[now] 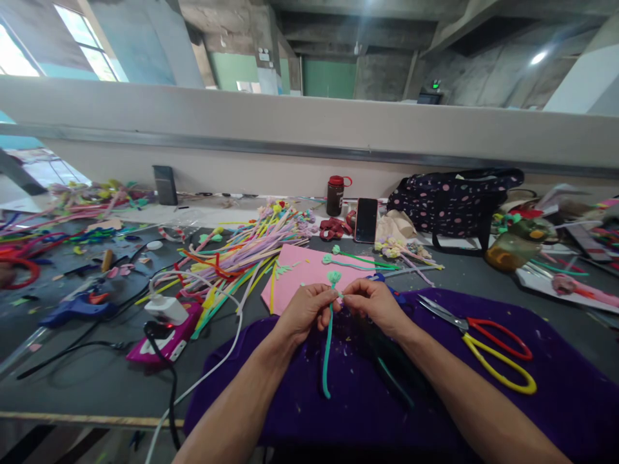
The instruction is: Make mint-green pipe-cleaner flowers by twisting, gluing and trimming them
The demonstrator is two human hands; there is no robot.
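Observation:
A mint-green pipe-cleaner flower stands upright above my fingers, its fuzzy stem hanging down over a dark purple cloth. My left hand is closed in a pinch on the stem just below the flower head. From the other side my right hand pinches at the same spot, where a small pale pink bit shows between the hands. What exactly its fingertips hold is too small to make out. Behind the hands lies a pink sheet with more green pipe-cleaner flowers at its edge.
Red-and-yellow-handled scissors lie on the cloth at right. Bundled pipe cleaners, a magenta power strip and a blue glue gun occupy the left. A phone, bottle and dark patterned bag stand behind.

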